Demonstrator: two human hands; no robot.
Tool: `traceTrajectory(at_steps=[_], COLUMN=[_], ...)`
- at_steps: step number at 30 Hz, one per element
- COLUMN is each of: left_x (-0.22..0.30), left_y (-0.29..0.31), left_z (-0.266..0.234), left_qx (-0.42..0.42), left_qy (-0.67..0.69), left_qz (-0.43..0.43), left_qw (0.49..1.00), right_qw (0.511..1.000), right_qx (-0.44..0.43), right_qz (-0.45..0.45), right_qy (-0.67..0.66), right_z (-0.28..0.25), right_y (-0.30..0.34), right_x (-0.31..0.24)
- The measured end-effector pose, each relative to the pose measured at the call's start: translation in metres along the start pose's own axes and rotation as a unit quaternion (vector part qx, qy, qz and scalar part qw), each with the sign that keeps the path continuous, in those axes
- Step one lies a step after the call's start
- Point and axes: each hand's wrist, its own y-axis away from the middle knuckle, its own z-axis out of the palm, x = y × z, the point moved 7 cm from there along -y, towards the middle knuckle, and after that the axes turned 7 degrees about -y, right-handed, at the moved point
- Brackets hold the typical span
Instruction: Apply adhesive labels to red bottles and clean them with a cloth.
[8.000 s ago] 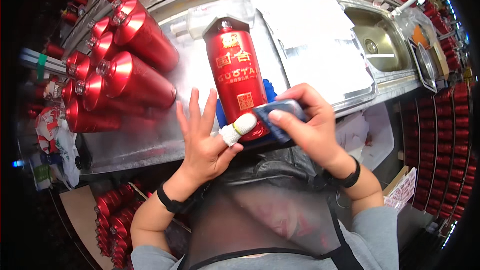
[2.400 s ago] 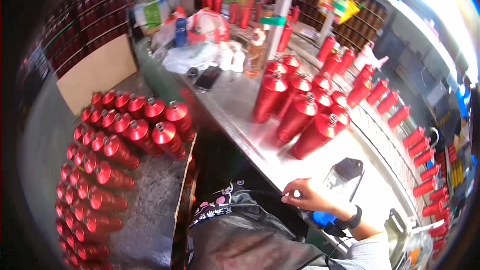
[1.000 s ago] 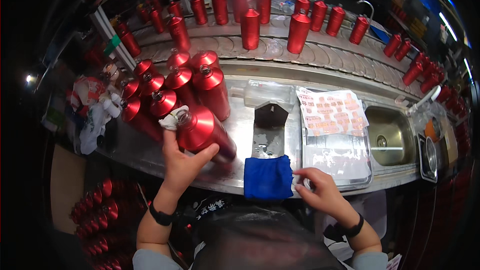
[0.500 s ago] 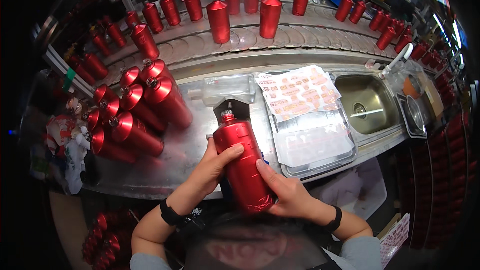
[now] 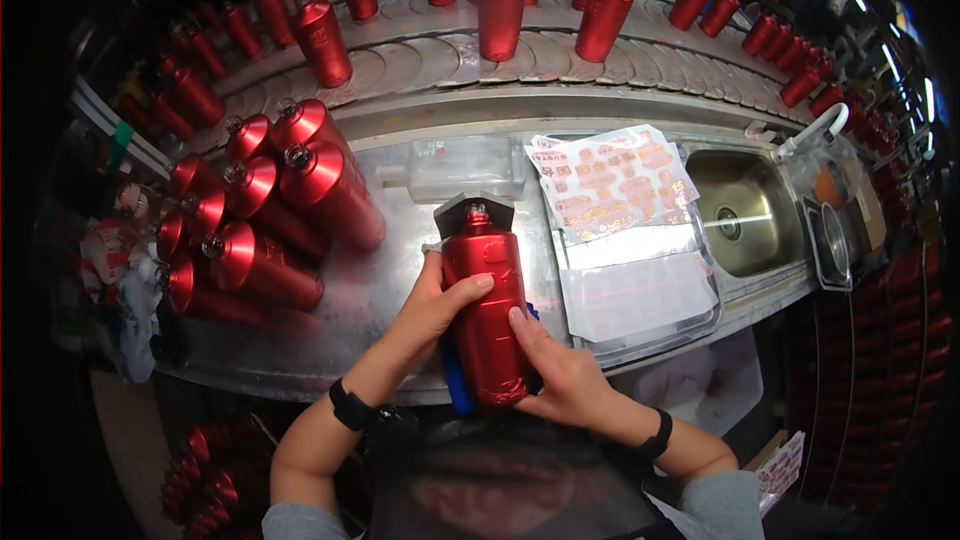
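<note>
A glossy red bottle [image 5: 485,310] with a clear, uncapped-looking neck lies along the middle of the metal table, its neck end toward a dark angular rest [image 5: 500,215]. My left hand [image 5: 440,295] grips its left side, thumb across the front. On the lower right side, my right hand [image 5: 565,370] holds it with the thumb laid along the surface. Part of a blue cloth-like thing [image 5: 456,380] shows under the bottle. The fingers behind the bottle are hidden. Just beyond the rest lies a clear glass bottle [image 5: 465,168].
Several red bottles [image 5: 330,195] stand grouped on the left. Printed sticker sheets [image 5: 615,185] lie on a tray right of my hands, beside a steel sink [image 5: 745,205] with a white tap [image 5: 825,130]. Behind runs a slatted conveyor [image 5: 420,62] carrying red bottles.
The held bottle has turned more upright in the picture, its lower end swinging left. My hands keep their hold. Bottles on the conveyor have shifted right, and the view has tilted slightly.
</note>
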Motion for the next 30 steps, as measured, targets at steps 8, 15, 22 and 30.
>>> traceTrajectory(at_steps=[8, 15, 22, 30], left_x=[-0.016, 0.004, -0.007, -0.014], left_y=[0.001, 0.018, 0.013, 0.015], left_z=[-0.022, 0.012, 0.011, 0.008], left_qx=[-0.049, 0.026, -0.031, -0.016], left_qy=[0.001, -0.063, -0.003, -0.021], left_qz=[-0.070, 0.035, 0.019, 0.006], left_qw=[0.996, 0.997, 0.999, 1.000], right_qw=[0.990, 0.971, 0.972, 0.925], right_qx=[-0.052, 0.055, 0.035, 0.134], right_qz=[0.095, 0.219, 0.224, 0.351], right_qy=[-0.095, 0.085, 0.055, -0.065], right_z=[-0.026, -0.066, -0.050, -0.072], right_y=[-0.004, 0.030, 0.022, 0.040], right_x=[0.012, 0.080, 0.088, 0.122])
